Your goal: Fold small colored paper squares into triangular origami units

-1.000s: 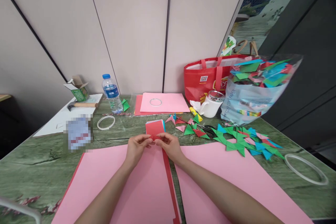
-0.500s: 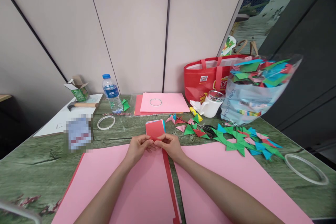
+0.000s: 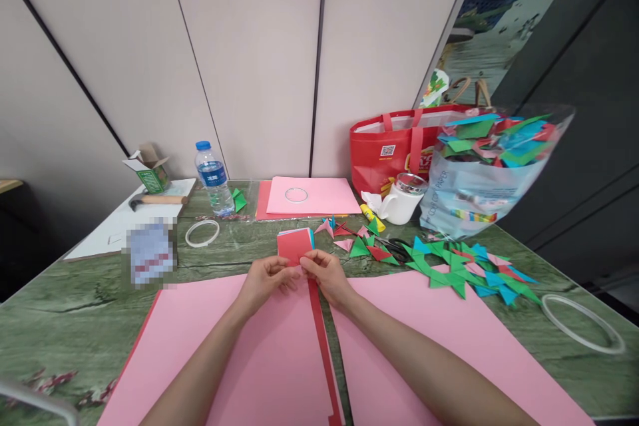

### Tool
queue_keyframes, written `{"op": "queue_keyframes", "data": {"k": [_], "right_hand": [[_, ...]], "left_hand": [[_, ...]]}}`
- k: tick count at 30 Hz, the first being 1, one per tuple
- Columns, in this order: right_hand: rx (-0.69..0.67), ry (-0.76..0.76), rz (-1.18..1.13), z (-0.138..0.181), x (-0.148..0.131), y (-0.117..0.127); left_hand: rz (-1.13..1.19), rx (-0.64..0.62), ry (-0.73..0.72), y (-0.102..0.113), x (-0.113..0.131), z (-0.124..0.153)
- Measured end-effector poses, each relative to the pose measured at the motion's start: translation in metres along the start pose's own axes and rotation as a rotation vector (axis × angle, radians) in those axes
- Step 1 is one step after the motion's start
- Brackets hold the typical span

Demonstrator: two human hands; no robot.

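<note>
My left hand [image 3: 263, 281] and my right hand [image 3: 327, 275] meet at the middle of the table, fingertips pinched together on a small red paper piece [image 3: 297, 267] that is mostly hidden between them. Just beyond the fingers lies a small stack of paper squares [image 3: 295, 243], red on top with blue edges showing. Both hands hover over large pink sheets [image 3: 259, 353] with a red sheet edge [image 3: 322, 339] running between them.
Folded paper triangles [image 3: 449, 269] in green, blue, red and pink lie scattered at right, with scissors [image 3: 397, 246] among them. Behind stand a clear bag of folded pieces [image 3: 479, 173], red tote [image 3: 394, 146], white mug [image 3: 402, 200], water bottle [image 3: 212, 176]. Tape rings [image 3: 202, 233] [image 3: 582, 323] lie on the green table.
Both hands have shifted slightly and the fingertips have closed tighter over the red piece, so less of it shows. Nothing else has moved.
</note>
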State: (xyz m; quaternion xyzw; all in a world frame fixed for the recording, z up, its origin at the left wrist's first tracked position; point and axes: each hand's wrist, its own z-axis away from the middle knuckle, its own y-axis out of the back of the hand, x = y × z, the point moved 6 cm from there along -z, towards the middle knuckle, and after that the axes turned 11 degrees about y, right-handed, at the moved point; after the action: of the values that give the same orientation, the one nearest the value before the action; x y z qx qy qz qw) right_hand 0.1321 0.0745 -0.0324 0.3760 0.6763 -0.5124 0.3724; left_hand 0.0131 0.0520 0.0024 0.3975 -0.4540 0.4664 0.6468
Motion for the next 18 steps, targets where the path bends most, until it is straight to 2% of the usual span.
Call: {"op": "queue_keyframes", "data": {"k": [6,13,18], "right_hand": [[-0.016,-0.002,0.047,0.0005,-0.0009,-0.0015],[-0.125,0.021,0.126,0.0037,-0.0053,-0.0089],[-0.104,0.068,0.202,0.0034,-0.005,-0.0074]], "left_hand": [[-0.003,-0.033,-0.032,-0.0035,-0.0003,0.0014],[0.058,-0.042,-0.011,-0.005,-0.0003,0.0001],[-0.035,0.026,-0.034,-0.0042,-0.0048,-0.0016]]}}
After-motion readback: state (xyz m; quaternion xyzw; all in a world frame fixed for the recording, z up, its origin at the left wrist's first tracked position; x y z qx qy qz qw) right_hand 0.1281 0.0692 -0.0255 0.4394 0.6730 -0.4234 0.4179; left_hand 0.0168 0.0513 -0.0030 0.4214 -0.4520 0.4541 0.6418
